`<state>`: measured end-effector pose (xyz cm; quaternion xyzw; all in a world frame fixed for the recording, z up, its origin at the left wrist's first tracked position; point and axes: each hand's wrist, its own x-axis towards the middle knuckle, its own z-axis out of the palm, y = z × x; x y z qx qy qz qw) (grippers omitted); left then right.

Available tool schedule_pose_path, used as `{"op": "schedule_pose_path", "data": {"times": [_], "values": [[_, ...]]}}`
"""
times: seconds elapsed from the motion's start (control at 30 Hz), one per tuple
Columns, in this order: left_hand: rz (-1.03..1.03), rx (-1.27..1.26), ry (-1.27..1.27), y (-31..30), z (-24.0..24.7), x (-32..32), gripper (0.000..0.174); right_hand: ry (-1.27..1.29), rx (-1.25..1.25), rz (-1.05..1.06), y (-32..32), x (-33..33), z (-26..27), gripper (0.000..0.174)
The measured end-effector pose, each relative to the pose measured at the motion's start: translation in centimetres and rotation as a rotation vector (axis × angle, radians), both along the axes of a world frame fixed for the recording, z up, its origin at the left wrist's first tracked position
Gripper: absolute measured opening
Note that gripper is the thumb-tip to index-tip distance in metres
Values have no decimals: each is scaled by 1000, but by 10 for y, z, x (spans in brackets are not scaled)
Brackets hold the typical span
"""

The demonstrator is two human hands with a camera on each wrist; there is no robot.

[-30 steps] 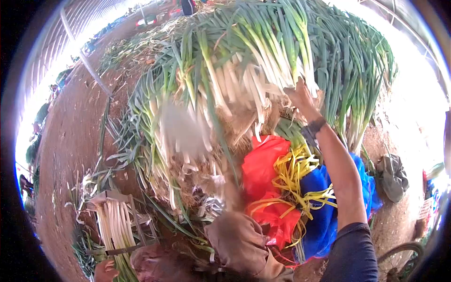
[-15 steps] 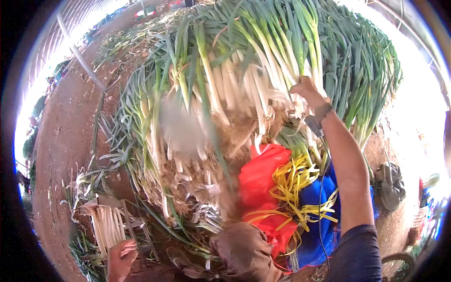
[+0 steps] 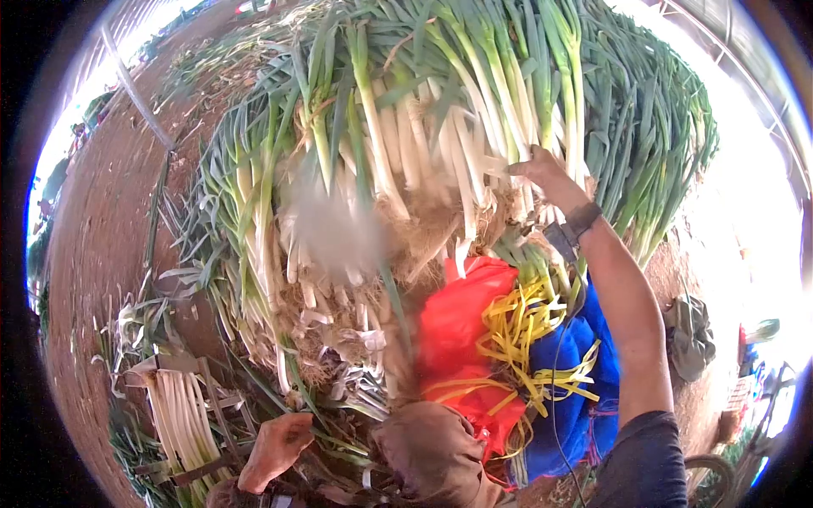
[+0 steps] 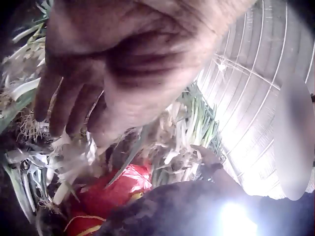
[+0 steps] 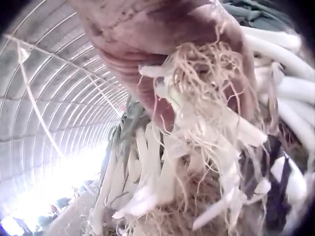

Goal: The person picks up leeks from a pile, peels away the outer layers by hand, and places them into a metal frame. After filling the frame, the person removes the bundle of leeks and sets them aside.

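Note:
My right hand [image 3: 546, 176] reaches to the front of a big heap of leeks [image 3: 406, 161] and grips a leek by its white lower end. In the right wrist view, that leek's root tuft [image 5: 209, 71] pokes out of the curled hand [image 5: 162, 34], among other white stalks. My left hand [image 3: 278, 449] hovers low at the left with fingers loosely bent and nothing in them. Its palm [image 4: 147, 64] fills the top of the left wrist view. To its left, a bundle of leeks [image 3: 182, 419] lies in a small frame [image 3: 216, 406].
A red plastic bag [image 3: 461, 309], yellow strips [image 3: 521, 330] and blue netting [image 3: 563, 415] lie between my arms. My covered knee [image 3: 428, 444] is at the bottom. A grey-green bag [image 3: 690, 339] sits on the ground at right; a slanted pole [image 3: 140, 93] stands at left.
My left hand has left the framed leek bundle and moved right and upward. The right hand stays at the front of the heap, gripping a leek; the head view has shifted slightly.

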<state>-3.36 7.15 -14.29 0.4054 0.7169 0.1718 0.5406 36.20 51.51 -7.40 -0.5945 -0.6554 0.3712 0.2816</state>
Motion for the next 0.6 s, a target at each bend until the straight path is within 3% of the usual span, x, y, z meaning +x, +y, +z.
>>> {"op": "schedule_pose_path", "data": {"times": [0.07, 0.1, 0.2, 0.23, 0.33, 0.4, 0.47, 0.53, 0.6], "values": [[42, -52, -21, -4, -11, -7, 37, 233, -70, 45, 19, 12, -30, 62], [5, 11, 11, -12, -24, -16, 37, 227, -70, 50, 21, 19, -32, 62], [-56, 78, 81, -13, -14, -10, 38, 131, 79, 412, 26, 24, -45, 48], [-89, 89, 117, -8, -7, -6, 38, 67, 73, 167, 29, 16, -50, 55], [-131, 157, 149, -17, -3, -8, 37, 76, 165, -11, 22, 3, -46, 68], [-119, 183, 161, -31, -9, -14, 37, -120, 111, -60, 28, 6, -26, 69], [-111, 219, 174, -37, -9, -14, 36, -51, 30, 17, 10, 15, 12, 64], [-136, 235, 236, -42, 0, -14, 37, -355, 641, 730, 23, 46, 14, 51], [-96, 205, 220, -56, -16, -20, 37, -309, 357, 476, -1, 41, 14, 39]]}}
